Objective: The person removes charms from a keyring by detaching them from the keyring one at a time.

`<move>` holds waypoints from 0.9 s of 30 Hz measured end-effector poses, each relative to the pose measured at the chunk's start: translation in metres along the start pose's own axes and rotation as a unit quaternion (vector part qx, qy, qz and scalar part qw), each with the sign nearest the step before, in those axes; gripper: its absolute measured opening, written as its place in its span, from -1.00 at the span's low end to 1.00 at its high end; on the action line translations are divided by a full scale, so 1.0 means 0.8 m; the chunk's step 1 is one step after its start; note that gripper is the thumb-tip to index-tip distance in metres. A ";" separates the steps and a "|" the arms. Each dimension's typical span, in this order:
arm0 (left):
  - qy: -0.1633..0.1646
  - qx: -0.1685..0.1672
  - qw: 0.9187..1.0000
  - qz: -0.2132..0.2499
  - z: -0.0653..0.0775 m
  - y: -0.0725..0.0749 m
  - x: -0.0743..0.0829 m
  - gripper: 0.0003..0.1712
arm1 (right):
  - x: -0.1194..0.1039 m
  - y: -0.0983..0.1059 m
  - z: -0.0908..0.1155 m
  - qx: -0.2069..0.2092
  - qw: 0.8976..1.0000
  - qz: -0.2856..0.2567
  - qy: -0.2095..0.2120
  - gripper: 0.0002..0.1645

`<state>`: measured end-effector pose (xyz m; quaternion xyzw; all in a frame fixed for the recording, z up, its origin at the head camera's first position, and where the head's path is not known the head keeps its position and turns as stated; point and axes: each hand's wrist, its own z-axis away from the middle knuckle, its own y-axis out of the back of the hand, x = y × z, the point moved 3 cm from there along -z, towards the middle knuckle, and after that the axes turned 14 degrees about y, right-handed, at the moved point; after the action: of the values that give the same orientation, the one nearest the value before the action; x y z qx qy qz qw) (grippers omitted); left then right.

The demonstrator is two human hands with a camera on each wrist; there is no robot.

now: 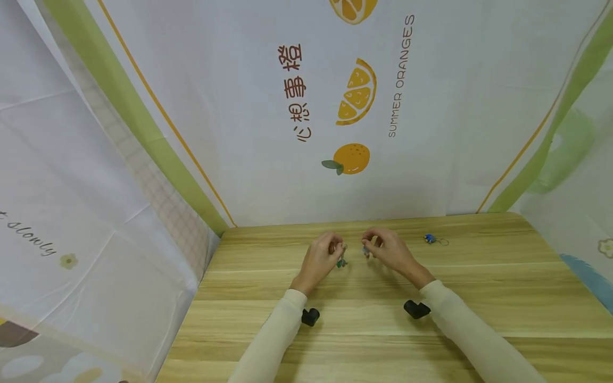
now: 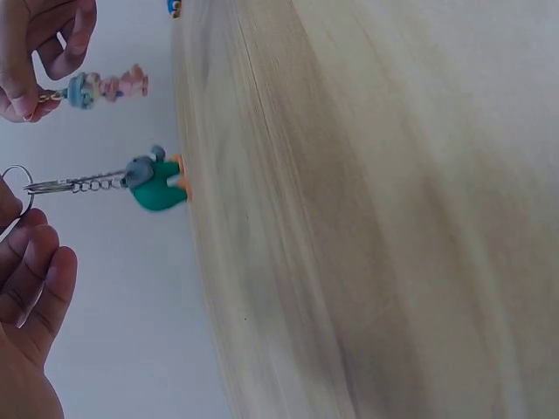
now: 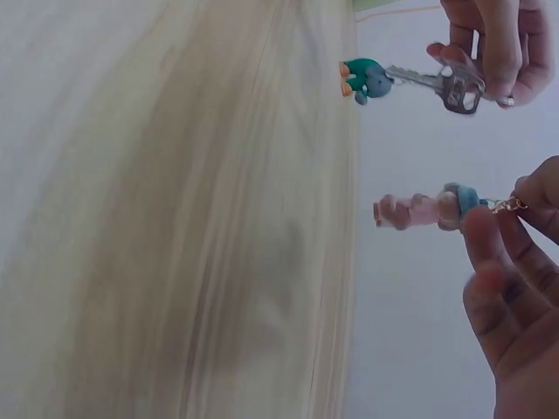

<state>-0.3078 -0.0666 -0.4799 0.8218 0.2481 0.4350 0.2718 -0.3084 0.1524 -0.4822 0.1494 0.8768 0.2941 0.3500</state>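
My left hand [image 1: 320,260] pinches a metal key ring, from which a silver key [image 3: 437,83] and a green keychain figure [image 2: 157,185] with a grey head and orange feet hang on a short chain. Level with it, my right hand [image 1: 391,252] pinches the gold-coloured chain of a second keychain figure [image 3: 424,210], pink with a blue hat. The two figures are side by side, a small gap apart, near the back of the table. A blue keychain figure [image 1: 429,239] with a ring lies on the table, right of my right hand.
The wood-grain table [image 1: 354,346] meets a white cloth backdrop [image 1: 239,159] printed with oranges, and cloth also hangs at both sides. Black devices [image 1: 311,317] sit beneath both wrists.
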 end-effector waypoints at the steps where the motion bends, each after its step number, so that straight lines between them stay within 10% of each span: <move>1: 0.002 -0.001 1.000 -0.001 0.000 0.000 0.000 -0.91 | 0.001 0.002 0.000 0.001 1.000 -0.004 -0.001 -0.88; 27: 0.007 0.013 1.000 -0.013 0.003 0.007 -0.011 -0.92 | 0.042 0.043 0.012 0.006 0.997 0.010 -0.072 -0.82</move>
<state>-0.3092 -0.0771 -0.4823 0.8190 0.2664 0.4336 0.2651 -0.3231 0.1991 -0.4841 0.1807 0.8498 0.2804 0.4083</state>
